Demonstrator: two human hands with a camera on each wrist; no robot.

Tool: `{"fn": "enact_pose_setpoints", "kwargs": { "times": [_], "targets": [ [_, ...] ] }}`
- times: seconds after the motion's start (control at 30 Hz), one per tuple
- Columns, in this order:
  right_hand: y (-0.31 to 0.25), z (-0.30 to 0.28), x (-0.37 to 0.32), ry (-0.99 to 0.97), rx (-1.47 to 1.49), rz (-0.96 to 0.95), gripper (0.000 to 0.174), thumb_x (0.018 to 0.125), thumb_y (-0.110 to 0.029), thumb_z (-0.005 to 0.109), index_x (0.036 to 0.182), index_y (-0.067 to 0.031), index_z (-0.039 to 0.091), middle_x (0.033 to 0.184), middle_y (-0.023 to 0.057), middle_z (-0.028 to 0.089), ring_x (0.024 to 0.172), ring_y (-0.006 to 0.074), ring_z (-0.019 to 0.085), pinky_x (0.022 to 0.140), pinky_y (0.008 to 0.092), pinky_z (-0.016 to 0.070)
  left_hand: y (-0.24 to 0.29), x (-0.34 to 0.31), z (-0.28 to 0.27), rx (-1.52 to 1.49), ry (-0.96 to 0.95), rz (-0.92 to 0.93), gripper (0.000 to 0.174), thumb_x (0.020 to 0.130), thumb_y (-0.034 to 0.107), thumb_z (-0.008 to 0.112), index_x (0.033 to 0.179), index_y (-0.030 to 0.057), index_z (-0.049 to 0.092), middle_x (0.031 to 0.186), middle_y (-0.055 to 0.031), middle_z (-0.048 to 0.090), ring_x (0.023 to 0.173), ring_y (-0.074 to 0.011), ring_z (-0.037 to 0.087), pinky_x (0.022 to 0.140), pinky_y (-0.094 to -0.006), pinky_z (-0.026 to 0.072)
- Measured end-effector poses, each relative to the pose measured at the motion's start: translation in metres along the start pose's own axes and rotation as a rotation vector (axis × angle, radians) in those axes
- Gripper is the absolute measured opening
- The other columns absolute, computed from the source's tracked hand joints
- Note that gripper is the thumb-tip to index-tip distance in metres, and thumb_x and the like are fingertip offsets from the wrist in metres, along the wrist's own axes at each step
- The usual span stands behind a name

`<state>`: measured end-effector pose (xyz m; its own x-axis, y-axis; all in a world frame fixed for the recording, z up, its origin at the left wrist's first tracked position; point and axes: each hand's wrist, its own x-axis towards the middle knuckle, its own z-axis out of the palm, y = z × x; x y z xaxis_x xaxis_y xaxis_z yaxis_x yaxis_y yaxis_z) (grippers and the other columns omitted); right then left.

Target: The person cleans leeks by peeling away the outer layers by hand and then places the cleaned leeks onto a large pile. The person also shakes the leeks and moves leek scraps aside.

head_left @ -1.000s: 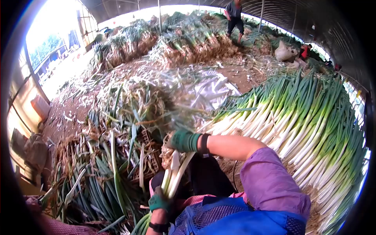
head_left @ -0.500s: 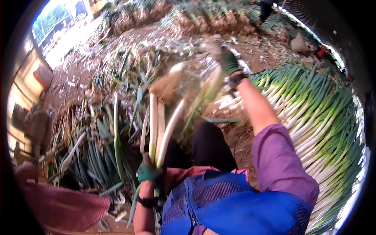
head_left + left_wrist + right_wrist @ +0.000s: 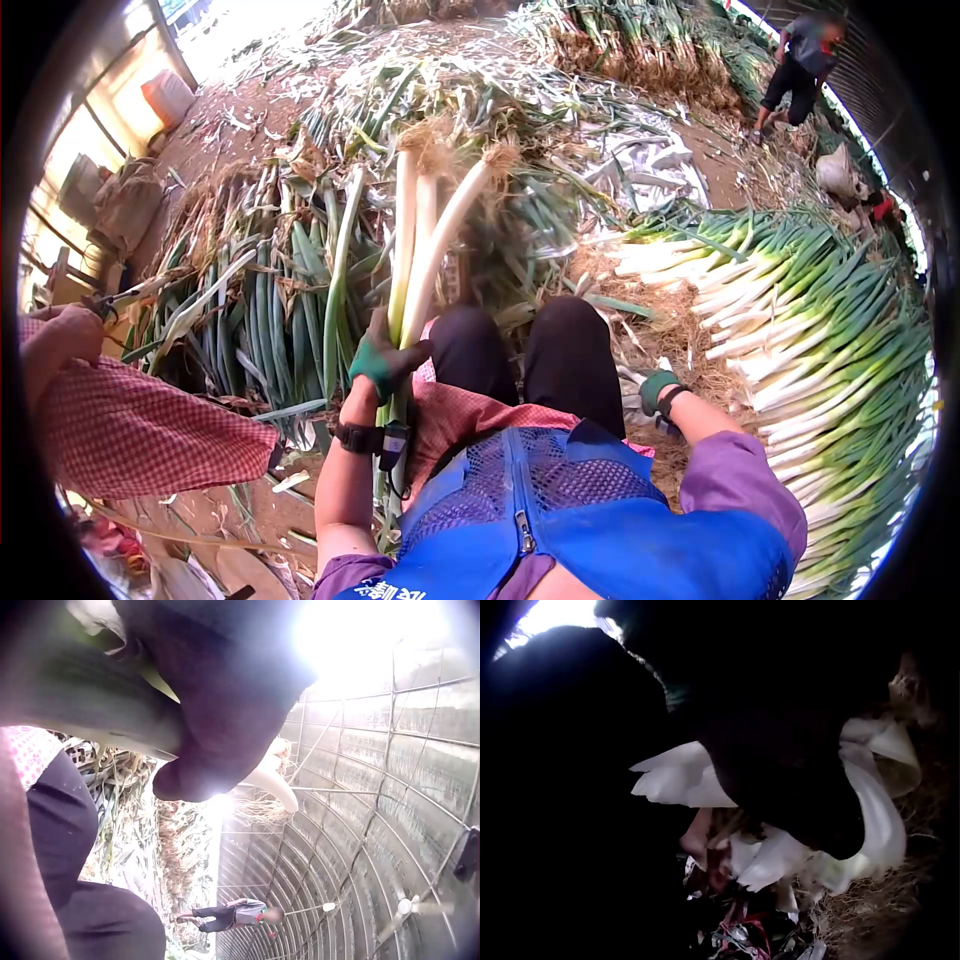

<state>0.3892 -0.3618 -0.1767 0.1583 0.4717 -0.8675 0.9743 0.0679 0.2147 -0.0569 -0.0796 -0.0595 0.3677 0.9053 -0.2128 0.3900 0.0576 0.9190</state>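
My left hand [image 3: 385, 362], in a green and dark glove, grips three long green onions [image 3: 440, 245] upright, their rooty ends pointing up and away. In the left wrist view, dark glove fingers [image 3: 225, 697] curl across a thick green stalk [image 3: 82, 697], and one white root end [image 3: 276, 789] sticks out beyond. Low beside the right thigh is my gloved right hand [image 3: 658, 392]. In the right wrist view, that hand [image 3: 787, 772] is dark, with pale onion skins [image 3: 682, 778] sticking out on both sides of its fingers. Fibrous roots [image 3: 877, 911] lie beneath.
Uncleaned onions [image 3: 260, 320] are heaped at the left. A long row of clean onions [image 3: 800, 350] lies along the right. A checked cloth and another person's arm [image 3: 60, 350] reach in from the left. Farther back are a white sheet [image 3: 650, 170] and a standing person [image 3: 800, 65].
My right hand has left the onions' root end, swung up and outward, then come down to the right of my legs. The left hand still holds the onions, now standing straighter.
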Motion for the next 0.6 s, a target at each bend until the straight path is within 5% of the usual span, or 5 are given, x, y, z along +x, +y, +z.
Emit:
{"fn": "enact_pose_setpoints", "kwargs": {
  "times": [0.1,0.27,0.43,0.53,0.6],
  "targets": [
    [0.008,-0.064,0.003,0.100,-0.009,0.079,0.038,0.079,-0.033,0.064,0.111,-0.0135,0.071,0.113,0.0114,0.069,0.105,0.0279,0.066,0.089,0.0417,0.0511,0.002,-0.002,0.008,-0.041,0.004,0.061,0.062,0.064,0.014,0.080,0.119,0.0041,0.053,0.098,-0.0090,0.065,0.086,-0.0169,0.062,0.074,-0.0304,0.0526],
    [0.085,-0.308,0.037,0.946,0.267,0.106,0.030,0.085,-0.023,0.056,0.107,-0.0069,0.067,0.103,0.0101,0.069,0.093,0.0249,0.066,0.082,0.0371,0.0510,0.006,-0.008,0.010,0.009,0.019,0.044,0.067,0.062,0.016,0.084,0.120,0.0037,0.053,0.100,-0.0092,0.066,0.090,-0.0172,0.062,0.078,-0.0316,0.0522],
    [0.098,-0.476,-0.038,2.076,0.458,-0.578,0.030,0.082,-0.013,0.060,0.111,-0.0059,0.059,0.090,0.0047,0.066,0.077,0.0182,0.062,0.068,0.0304,0.0510,0.015,-0.012,-0.012,-0.048,0.055,0.014,0.065,0.063,0.013,0.084,0.117,0.0046,0.050,0.099,-0.0068,0.062,0.089,-0.0149,0.059,0.078,-0.0321,0.0512],
    [0.016,-0.455,-0.049,1.051,1.416,-1.240,0.027,0.080,-0.013,0.061,0.106,-0.0052,0.056,0.089,0.0017,0.057,0.075,0.0110,0.053,0.061,0.0234,0.0435,0.043,-0.014,-0.028,-0.179,0.019,0.023,0.068,0.061,0.016,0.087,0.119,0.0044,0.051,0.103,-0.0064,0.062,0.092,-0.0159,0.059,0.082,-0.0306,0.0495],
    [-0.047,-0.426,-0.024,0.468,1.514,-1.522,0.031,0.082,-0.009,0.060,0.111,-0.0045,0.054,0.088,0.0007,0.055,0.075,0.0098,0.051,0.062,0.0232,0.0426,0.047,-0.007,-0.031,-0.093,0.046,0.062,0.072,0.061,0.019,0.088,0.120,0.0032,0.051,0.105,-0.0065,0.061,0.094,-0.0160,0.058,0.085,-0.0303,0.0487]
  ]
}}
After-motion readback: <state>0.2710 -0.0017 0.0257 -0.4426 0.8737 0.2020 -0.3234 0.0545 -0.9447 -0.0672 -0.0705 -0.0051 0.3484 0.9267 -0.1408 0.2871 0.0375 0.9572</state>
